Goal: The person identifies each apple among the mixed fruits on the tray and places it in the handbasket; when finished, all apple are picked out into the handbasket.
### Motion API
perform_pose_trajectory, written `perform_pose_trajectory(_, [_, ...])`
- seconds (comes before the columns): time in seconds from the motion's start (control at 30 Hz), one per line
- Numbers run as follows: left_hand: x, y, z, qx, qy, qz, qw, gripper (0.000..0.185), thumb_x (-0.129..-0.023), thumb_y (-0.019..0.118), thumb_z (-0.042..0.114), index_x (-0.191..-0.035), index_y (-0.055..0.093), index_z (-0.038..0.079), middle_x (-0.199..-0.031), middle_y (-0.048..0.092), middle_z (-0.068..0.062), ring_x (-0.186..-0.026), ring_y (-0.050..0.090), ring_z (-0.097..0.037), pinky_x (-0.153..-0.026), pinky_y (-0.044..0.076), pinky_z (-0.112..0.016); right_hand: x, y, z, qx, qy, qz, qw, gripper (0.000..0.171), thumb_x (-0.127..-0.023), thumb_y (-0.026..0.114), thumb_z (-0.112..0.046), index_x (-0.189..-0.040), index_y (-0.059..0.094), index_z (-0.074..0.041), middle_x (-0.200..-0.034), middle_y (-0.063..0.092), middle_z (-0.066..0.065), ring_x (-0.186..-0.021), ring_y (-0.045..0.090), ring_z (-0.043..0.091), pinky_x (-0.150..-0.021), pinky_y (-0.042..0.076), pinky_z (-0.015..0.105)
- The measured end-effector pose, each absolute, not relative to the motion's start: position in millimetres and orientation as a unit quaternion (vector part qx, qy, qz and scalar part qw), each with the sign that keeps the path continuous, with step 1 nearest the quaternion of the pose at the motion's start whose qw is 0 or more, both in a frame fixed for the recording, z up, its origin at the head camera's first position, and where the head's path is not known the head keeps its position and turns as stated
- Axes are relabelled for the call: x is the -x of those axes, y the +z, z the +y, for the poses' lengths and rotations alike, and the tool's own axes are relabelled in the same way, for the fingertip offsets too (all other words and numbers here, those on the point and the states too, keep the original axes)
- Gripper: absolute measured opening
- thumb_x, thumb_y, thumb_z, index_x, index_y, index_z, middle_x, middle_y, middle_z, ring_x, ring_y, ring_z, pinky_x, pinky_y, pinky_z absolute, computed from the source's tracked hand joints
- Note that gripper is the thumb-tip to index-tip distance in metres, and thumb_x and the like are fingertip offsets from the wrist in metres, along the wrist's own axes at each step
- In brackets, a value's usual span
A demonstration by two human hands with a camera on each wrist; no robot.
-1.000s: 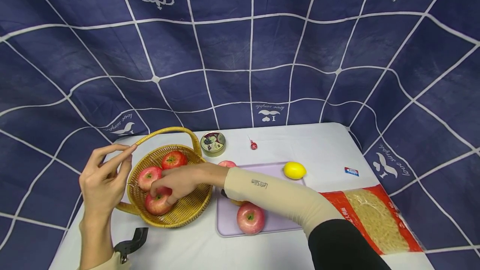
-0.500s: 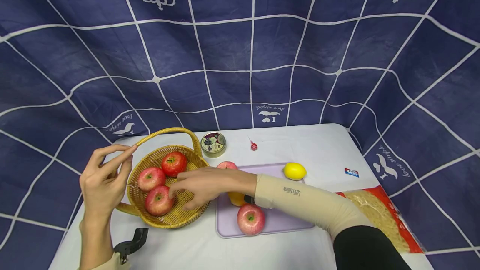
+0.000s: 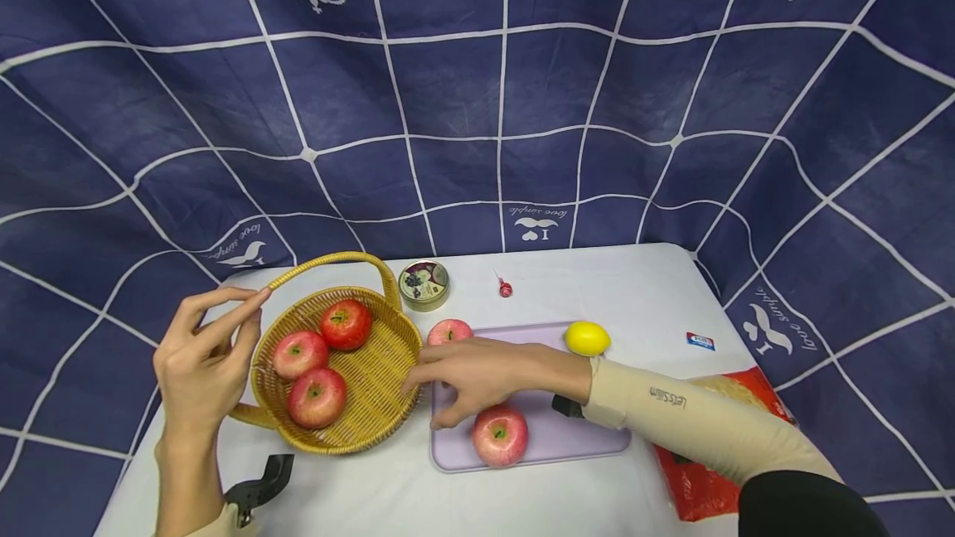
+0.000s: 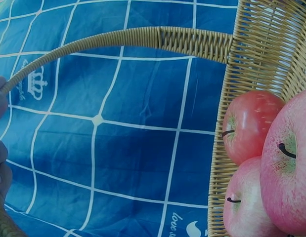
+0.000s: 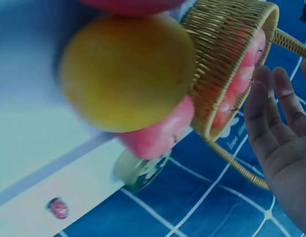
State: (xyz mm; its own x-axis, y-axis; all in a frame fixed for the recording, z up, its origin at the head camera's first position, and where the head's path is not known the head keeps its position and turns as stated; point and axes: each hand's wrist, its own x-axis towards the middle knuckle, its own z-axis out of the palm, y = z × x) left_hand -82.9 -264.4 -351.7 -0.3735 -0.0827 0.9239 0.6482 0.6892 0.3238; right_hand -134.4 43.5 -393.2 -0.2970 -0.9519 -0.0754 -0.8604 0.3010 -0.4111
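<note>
My left hand (image 3: pixel 205 350) pinches the handle (image 3: pixel 328 259) of a wicker basket (image 3: pixel 376 363) between thumb and fingers. Inside the basket lie three red apples, one of them (image 3: pixel 317 398) nearest the front. Over the lilac tray (image 3: pixel 567 429) hovers my right hand (image 3: pixel 485 371), fingers spread and holding nothing. A red apple (image 3: pixel 500 436) sits on the tray just in front of it, and another apple (image 3: pixel 450 331) is at the tray's back left corner. In the right wrist view a yellow-orange round fruit (image 5: pixel 128 74) lies between apples; the right hand hides it in the head view.
A lemon (image 3: pixel 587 339) rests at the tray's back right. Behind stand a round tin (image 3: pixel 424 285) and a small red lollipop (image 3: pixel 505 288). A small blue-red packet (image 3: pixel 700 341) and a red bag (image 3: pixel 694 479), partly under the right arm, lie on the right.
My right hand has let go of the front apple in the basket and moved right, out over the tray. The left hand still pinches the handle in the same place.
</note>
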Motion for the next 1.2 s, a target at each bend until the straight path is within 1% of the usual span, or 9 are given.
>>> perform_pose_trajectory(0.13, [83, -351, -264, 0.186, -0.346, -0.751, 0.53, 0.013, -0.089, 0.069, 0.004, -0.091, 0.08, -0.002, -0.091, 0.068, -0.024, -0.056, 0.028, 0.001, -0.059, 0.016, -0.005, 132, -398, 62, 0.555, -0.17, 0.798, 0.16, 0.049, -0.085, 0.079, -0.041, -0.13, 0.061, -0.036, -0.11, 0.053, -0.017, -0.085, 0.057, 0.004, -0.071, 0.043, 0.013])
perform_pose_trajectory(0.33, [82, -353, -264, 0.19, -0.354, -0.751, 0.524, 0.013, -0.09, 0.069, 0.004, -0.09, 0.08, -0.003, -0.092, 0.068, -0.024, -0.056, 0.029, 0.002, -0.058, 0.016, -0.005, 125, -408, 86, 0.528, -0.175, 0.815, 0.162, 0.045, -0.085, 0.076, -0.047, -0.127, 0.062, -0.038, -0.107, 0.057, -0.011, -0.081, 0.05, 0.001, -0.067, 0.041, 0.018])
perform_pose_trajectory(0.43, [82, -354, -263, 0.189, -0.355, -0.75, 0.525, 0.013, -0.089, 0.069, 0.004, -0.09, 0.08, -0.002, -0.092, 0.069, -0.023, -0.056, 0.029, 0.002, -0.058, 0.016, -0.005, 121, -416, 97, 0.518, -0.186, 0.82, 0.156, 0.042, -0.086, 0.074, -0.045, -0.126, 0.063, -0.037, -0.112, 0.059, -0.011, -0.086, 0.052, 0.001, -0.074, 0.044, 0.018])
perform_pose_trajectory(0.57, [83, -353, -262, 0.189, -0.355, -0.749, 0.526, 0.012, -0.089, 0.069, 0.004, -0.09, 0.08, -0.002, -0.091, 0.069, -0.023, -0.056, 0.028, 0.002, -0.057, 0.016, -0.005, 115, -429, 111, 0.502, -0.207, 0.826, 0.152, 0.039, -0.088, 0.073, -0.044, -0.125, 0.064, -0.037, -0.12, 0.058, -0.017, -0.099, 0.056, 0.002, -0.087, 0.047, 0.02])
perform_pose_trajectory(0.63, [83, -353, -262, 0.189, -0.354, -0.75, 0.526, 0.013, -0.089, 0.069, 0.004, -0.09, 0.08, -0.002, -0.092, 0.069, -0.023, -0.055, 0.027, 0.002, -0.057, 0.015, -0.005, 113, -434, 117, 0.496, -0.21, 0.829, 0.149, 0.039, -0.088, 0.073, -0.044, -0.125, 0.065, -0.036, -0.121, 0.057, -0.018, -0.102, 0.056, 0.002, -0.09, 0.047, 0.021])
perform_pose_trajectory(0.73, [83, -352, -263, 0.189, -0.351, -0.751, 0.526, 0.013, -0.089, 0.069, 0.003, -0.091, 0.08, -0.002, -0.092, 0.069, -0.023, -0.055, 0.027, 0.002, -0.057, 0.015, -0.005, 109, -441, 125, 0.488, -0.214, 0.834, 0.146, 0.04, -0.087, 0.073, -0.044, -0.126, 0.066, -0.034, -0.12, 0.057, -0.02, -0.103, 0.055, 0.001, -0.091, 0.048, 0.022])
perform_pose_trajectory(0.87, [82, -352, -263, 0.19, -0.352, -0.752, 0.524, 0.013, -0.089, 0.068, 0.003, -0.09, 0.08, -0.003, -0.092, 0.068, -0.024, -0.053, 0.025, 0.003, -0.055, 0.014, -0.006, 102, -450, 132, 0.484, -0.217, 0.836, 0.142, 0.041, -0.086, 0.074, -0.045, -0.126, 0.065, -0.037, -0.12, 0.057, -0.021, -0.105, 0.054, 0.0, -0.091, 0.048, 0.022])
perform_pose_trajectory(1.03, [82, -352, -264, 0.187, -0.351, -0.753, 0.525, 0.012, -0.089, 0.069, 0.003, -0.09, 0.08, -0.002, -0.091, 0.068, -0.024, -0.052, 0.024, 0.003, -0.055, 0.013, -0.007, 97, -455, 136, 0.488, -0.207, 0.839, 0.126, 0.043, -0.085, 0.074, -0.053, -0.125, 0.064, -0.04, -0.121, 0.055, -0.022, -0.111, 0.052, 0.0, -0.094, 0.048, 0.025])
perform_pose_trajectory(1.2, [82, -353, -265, 0.188, -0.351, -0.754, 0.522, 0.013, -0.089, 0.069, 0.003, -0.091, 0.08, -0.003, -0.092, 0.068, -0.024, -0.052, 0.024, 0.003, -0.054, 0.013, -0.007, 92, -459, 138, 0.489, -0.186, 0.845, 0.111, 0.045, -0.086, 0.071, -0.059, -0.127, 0.062, -0.043, -0.127, 0.054, -0.021, -0.115, 0.05, 0.004, -0.096, 0.049, 0.031])
